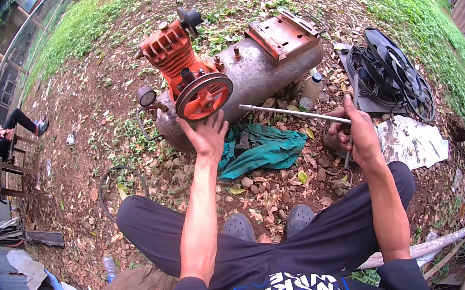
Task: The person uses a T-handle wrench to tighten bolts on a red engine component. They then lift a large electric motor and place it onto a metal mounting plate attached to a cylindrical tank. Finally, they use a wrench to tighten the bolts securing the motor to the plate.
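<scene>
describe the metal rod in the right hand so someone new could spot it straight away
Start at the big grey tank with the orange pump lying on the leafy ground. Just in front of it, above the green cloth, a long thin silver rod slants toward the right hand, which grips its near end. Nothing else there is as straight, slim and shiny.

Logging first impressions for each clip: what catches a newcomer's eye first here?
The orange compressor pump on its rusty grey tank at top centre, where the left hand touches the orange pulley wheel. The right hand grips a long metal rod, with a black fan at right.
</scene>
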Demonstrator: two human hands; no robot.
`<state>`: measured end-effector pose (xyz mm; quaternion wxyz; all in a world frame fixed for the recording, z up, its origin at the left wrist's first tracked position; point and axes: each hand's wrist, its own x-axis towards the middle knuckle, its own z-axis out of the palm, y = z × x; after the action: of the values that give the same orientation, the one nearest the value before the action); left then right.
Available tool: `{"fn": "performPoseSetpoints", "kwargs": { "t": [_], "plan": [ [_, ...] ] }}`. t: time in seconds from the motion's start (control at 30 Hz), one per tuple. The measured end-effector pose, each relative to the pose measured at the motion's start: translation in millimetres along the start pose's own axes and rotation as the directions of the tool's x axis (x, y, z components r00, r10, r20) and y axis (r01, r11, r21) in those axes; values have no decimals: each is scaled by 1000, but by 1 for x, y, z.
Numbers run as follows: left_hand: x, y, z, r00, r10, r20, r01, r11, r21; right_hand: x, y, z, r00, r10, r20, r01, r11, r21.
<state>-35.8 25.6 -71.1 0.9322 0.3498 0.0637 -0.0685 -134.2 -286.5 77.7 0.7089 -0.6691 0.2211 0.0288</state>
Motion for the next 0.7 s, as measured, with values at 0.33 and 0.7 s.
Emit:
{"fn": "performPoseSetpoints", "kwargs": {
  "t": [0.33,0.7],
  "plan": [
    [-7,6,12,758,429,-491,-308,900,309,-12,1,-5,991,-126,47,127,992,-8],
    [-2,8,15,504,861,72,-350,128,928,-18,16,13,968,-221,116,217,975,46]
  ]
}}
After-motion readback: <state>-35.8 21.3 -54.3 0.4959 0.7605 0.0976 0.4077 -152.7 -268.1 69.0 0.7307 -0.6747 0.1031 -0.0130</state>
